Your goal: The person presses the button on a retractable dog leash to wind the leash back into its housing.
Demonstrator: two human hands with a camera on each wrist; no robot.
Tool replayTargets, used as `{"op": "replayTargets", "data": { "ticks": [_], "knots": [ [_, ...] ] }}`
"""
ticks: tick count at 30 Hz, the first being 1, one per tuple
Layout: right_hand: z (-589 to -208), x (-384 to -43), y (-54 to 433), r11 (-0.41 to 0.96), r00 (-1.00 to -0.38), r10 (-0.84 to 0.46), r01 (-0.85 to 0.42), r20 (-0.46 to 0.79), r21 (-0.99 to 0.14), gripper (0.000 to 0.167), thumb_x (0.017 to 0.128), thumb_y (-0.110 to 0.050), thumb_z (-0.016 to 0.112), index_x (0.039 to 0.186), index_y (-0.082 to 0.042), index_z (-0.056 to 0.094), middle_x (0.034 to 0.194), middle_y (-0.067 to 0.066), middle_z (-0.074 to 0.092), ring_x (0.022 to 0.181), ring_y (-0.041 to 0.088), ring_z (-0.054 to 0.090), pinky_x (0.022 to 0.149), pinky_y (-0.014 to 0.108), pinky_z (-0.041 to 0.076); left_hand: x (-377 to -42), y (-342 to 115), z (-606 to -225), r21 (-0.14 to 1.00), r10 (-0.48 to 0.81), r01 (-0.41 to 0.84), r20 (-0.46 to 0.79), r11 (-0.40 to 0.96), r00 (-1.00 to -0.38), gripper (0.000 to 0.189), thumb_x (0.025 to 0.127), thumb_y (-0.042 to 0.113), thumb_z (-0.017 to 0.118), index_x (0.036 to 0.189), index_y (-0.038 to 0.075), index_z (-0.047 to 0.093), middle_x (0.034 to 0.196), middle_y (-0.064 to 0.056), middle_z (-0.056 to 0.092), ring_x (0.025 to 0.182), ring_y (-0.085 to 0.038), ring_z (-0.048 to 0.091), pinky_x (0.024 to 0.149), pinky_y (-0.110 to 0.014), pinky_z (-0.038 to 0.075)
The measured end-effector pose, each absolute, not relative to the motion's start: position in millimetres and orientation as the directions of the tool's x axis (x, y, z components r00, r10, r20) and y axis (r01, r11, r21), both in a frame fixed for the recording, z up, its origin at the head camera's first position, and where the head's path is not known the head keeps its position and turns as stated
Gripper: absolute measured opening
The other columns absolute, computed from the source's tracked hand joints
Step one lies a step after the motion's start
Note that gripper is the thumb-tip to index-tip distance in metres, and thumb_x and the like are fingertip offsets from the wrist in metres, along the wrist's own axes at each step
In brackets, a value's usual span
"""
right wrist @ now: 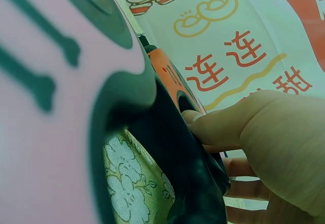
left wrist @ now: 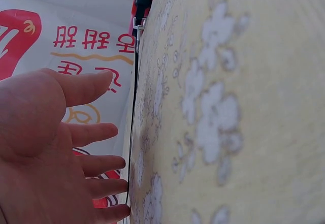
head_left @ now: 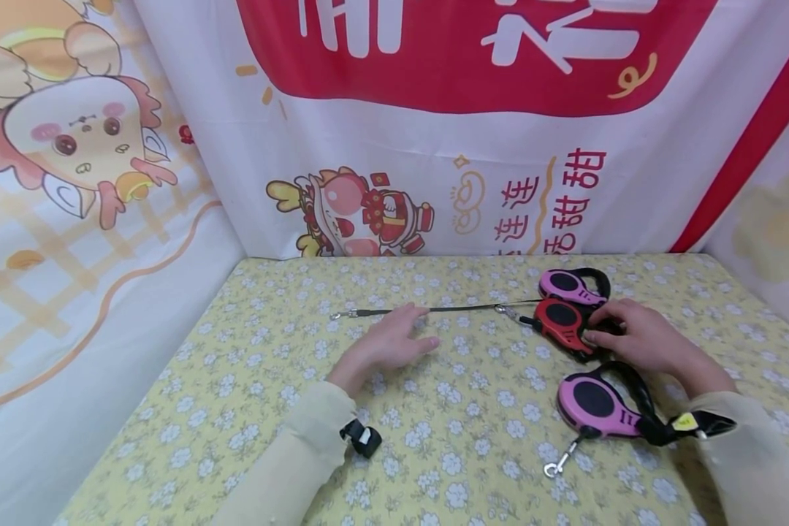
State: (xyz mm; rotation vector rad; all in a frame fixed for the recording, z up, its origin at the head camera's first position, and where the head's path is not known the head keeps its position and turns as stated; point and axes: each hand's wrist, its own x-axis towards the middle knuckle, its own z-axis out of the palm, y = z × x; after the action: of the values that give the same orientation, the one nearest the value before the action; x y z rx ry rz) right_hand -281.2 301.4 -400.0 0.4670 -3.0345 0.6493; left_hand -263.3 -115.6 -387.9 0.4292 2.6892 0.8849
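My right hand (head_left: 638, 336) grips the red retractable dog leash (head_left: 561, 321) by its black handle. In the right wrist view the thumb (right wrist: 218, 127) presses the near side and the fingers pass behind. My left hand (head_left: 394, 342) reaches over a black leash strap (head_left: 463, 308) lying straight across the table; its fingers are extended, with fingertips close to the strap in the left wrist view. Beyond the red leash is a pink one (head_left: 565, 286). Another pink leash (head_left: 592, 403) lies nearer me, beside my right wrist, its metal clip (head_left: 555, 467) pointing toward me.
A yellow floral cloth (head_left: 447, 416) covers the table. The strap ends at the left in a metal clip (head_left: 342, 315). A printed white curtain (head_left: 447, 146) hangs along the back edge, and another printed cloth (head_left: 85, 241) stands at the left.
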Motion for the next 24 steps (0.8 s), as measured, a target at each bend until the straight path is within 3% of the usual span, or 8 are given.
{"op": "replayTargets", "data": {
  "ticks": [3, 6, 12, 15, 19, 24],
  "knots": [
    [-398.5, -281.2, 301.1, 0.871, -0.956, -0.286, -0.287, 0.064, -0.399, 0.034, 0.098, -0.031, 0.077, 0.114, -0.001, 0.073, 0.116, 0.024, 0.071, 0.108, 0.04, 0.066, 0.09, 0.059, 0.053, -263.1, -115.3, -387.2, 0.614, 0.361, 0.188, -0.169, 0.767, -0.917, 0.069, 0.107, 0.043, 0.06, 0.166, 0.015, 0.034, 0.177, -0.014, 0.022, 0.166, -0.033, 0.018, 0.135, -0.054, 0.016],
    [-396.9, -280.9, 300.5, 0.872, -0.958, -0.28, -0.279, 0.057, -0.403, 0.028, 0.097, -0.03, 0.078, 0.107, -0.004, 0.073, 0.108, 0.018, 0.072, 0.099, 0.032, 0.066, 0.083, 0.048, 0.054, -263.4, -115.6, -386.7, 0.611, 0.361, 0.188, -0.173, 0.769, -0.916, 0.069, 0.107, 0.043, 0.059, 0.166, 0.016, 0.034, 0.178, -0.014, 0.022, 0.166, -0.033, 0.018, 0.135, -0.054, 0.016],
    [-395.1, -280.2, 300.3, 0.871, -0.968, -0.249, -0.234, 0.022, -0.432, 0.024, 0.095, -0.028, 0.079, 0.095, -0.009, 0.065, 0.095, 0.008, 0.069, 0.087, 0.022, 0.059, 0.071, 0.032, 0.046, -264.1, -116.6, -385.5, 0.607, 0.36, 0.199, -0.155, 0.77, -0.92, 0.069, 0.107, 0.041, 0.06, 0.165, 0.012, 0.035, 0.176, -0.016, 0.025, 0.164, -0.035, 0.022, 0.133, -0.056, 0.019],
    [-394.7, -279.7, 301.0, 0.866, -0.971, -0.239, -0.217, 0.008, -0.451, 0.027, 0.095, -0.025, 0.08, 0.102, -0.006, 0.062, 0.1, 0.013, 0.069, 0.092, 0.026, 0.062, 0.073, 0.035, 0.05, -264.2, -117.4, -385.6, 0.609, 0.345, 0.187, -0.151, 0.77, -0.927, 0.069, 0.107, 0.041, 0.06, 0.165, 0.012, 0.036, 0.176, -0.016, 0.025, 0.165, -0.035, 0.021, 0.133, -0.057, 0.018],
    [-394.9, -279.1, 301.6, 0.85, -0.967, -0.255, -0.228, 0.007, -0.474, 0.029, 0.097, -0.015, 0.075, 0.117, -0.001, 0.06, 0.112, 0.023, 0.07, 0.103, 0.037, 0.068, 0.082, 0.05, 0.058, -263.8, -118.3, -386.2, 0.633, 0.325, 0.158, -0.157, 0.758, -0.932, 0.068, 0.108, 0.04, 0.06, 0.165, 0.013, 0.035, 0.177, -0.014, 0.023, 0.165, -0.034, 0.019, 0.134, -0.058, 0.017],
    [-395.8, -279.0, 301.5, 0.85, -0.963, -0.268, -0.242, 0.01, -0.467, 0.027, 0.099, -0.004, 0.067, 0.126, -0.001, 0.062, 0.119, 0.027, 0.069, 0.111, 0.045, 0.067, 0.089, 0.06, 0.058, -264.1, -119.9, -386.2, 0.643, 0.315, 0.143, -0.161, 0.752, -0.935, 0.07, 0.107, 0.041, 0.06, 0.165, 0.013, 0.034, 0.177, -0.014, 0.023, 0.165, -0.034, 0.02, 0.133, -0.059, 0.016]
  ]
}}
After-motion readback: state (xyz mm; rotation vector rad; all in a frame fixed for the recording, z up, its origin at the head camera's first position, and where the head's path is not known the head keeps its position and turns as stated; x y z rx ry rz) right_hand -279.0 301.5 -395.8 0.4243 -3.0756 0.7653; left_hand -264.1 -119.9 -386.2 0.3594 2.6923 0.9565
